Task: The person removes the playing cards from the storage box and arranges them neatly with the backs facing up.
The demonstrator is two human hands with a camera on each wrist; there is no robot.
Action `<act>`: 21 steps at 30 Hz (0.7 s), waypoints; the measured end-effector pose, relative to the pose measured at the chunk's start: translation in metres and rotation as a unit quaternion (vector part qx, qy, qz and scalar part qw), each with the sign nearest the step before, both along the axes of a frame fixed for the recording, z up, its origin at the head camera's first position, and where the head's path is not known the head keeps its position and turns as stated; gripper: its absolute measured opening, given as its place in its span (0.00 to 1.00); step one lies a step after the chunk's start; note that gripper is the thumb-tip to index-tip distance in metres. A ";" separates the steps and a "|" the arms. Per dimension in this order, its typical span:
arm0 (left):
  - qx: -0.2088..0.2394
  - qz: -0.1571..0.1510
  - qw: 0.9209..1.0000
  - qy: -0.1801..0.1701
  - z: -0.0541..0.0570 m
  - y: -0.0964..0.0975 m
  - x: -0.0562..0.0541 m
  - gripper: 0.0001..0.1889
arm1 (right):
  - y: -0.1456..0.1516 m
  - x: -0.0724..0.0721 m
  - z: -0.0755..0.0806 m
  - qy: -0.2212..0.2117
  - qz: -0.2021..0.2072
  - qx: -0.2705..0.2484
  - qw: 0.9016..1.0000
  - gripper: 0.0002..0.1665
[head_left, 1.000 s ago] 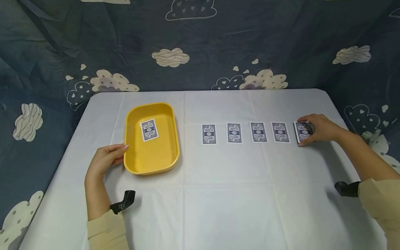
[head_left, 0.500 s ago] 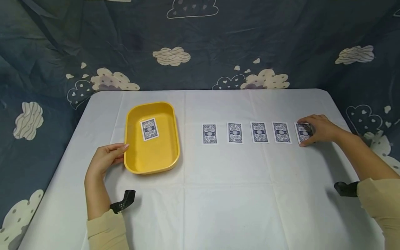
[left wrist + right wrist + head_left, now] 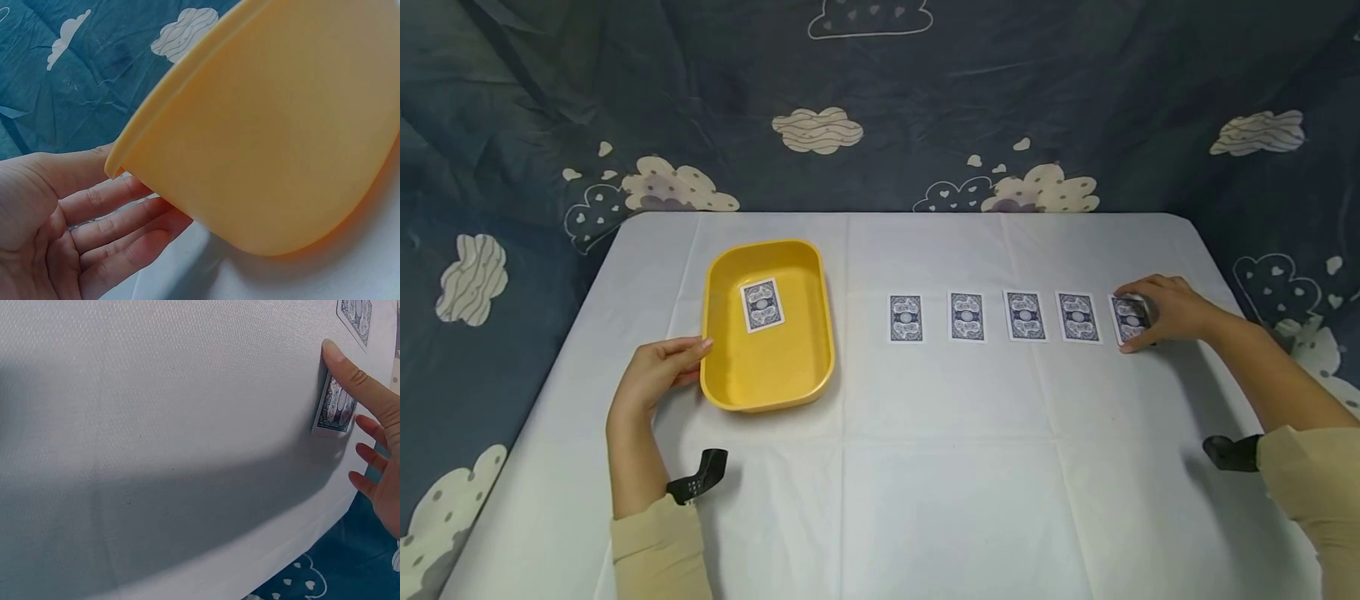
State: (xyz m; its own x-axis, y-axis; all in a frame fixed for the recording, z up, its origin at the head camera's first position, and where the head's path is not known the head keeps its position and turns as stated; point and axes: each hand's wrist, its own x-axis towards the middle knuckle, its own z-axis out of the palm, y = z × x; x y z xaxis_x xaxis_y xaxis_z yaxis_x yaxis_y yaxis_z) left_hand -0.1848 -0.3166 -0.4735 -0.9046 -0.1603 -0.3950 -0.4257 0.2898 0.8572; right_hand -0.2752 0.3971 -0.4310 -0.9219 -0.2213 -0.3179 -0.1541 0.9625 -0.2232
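At the right end of a row on the white table, my right hand (image 3: 1168,308) holds a blue-backed playing card (image 3: 1129,320) between thumb and fingers at its short edges. In the right wrist view, the thumb (image 3: 359,381) reaches over this card (image 3: 336,409), while several other fingers stay apart from it. On the left, my left hand (image 3: 658,371) grips the side of a yellow tray (image 3: 767,408). The left wrist view has the thumb at the rim and the fingers against the outer wall (image 3: 269,150). Inside the tray lies a face-down card (image 3: 762,305).
Several more face-down cards, such as the leftmost card (image 3: 906,318) and the card beside my right hand (image 3: 1079,317), lie spaced out in the row. A dark cloud-patterned cloth (image 3: 880,100) hangs behind the table (image 3: 955,500).
The card under my right hand, whose side edge showed earlier, now appears flatter against the table. The view has shifted slightly. My left hand keeps its hold on the tray.
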 end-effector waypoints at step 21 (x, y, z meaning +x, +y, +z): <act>0.003 -0.010 1.000 0.018 0.017 0.010 0.004 0.36 | -0.112 -0.008 0.042 0.119 -0.010 0.022 0.993 0.49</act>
State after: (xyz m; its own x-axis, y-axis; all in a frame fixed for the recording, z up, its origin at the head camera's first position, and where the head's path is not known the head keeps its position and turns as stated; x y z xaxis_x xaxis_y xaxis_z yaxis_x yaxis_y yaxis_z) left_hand -0.1807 -0.3068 -0.4562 -0.9217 -0.1389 -0.3623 -0.3877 0.2925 0.8742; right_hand -0.2837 0.2850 -0.3895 -0.9760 -0.1932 -0.1003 -0.1783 0.9739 -0.1406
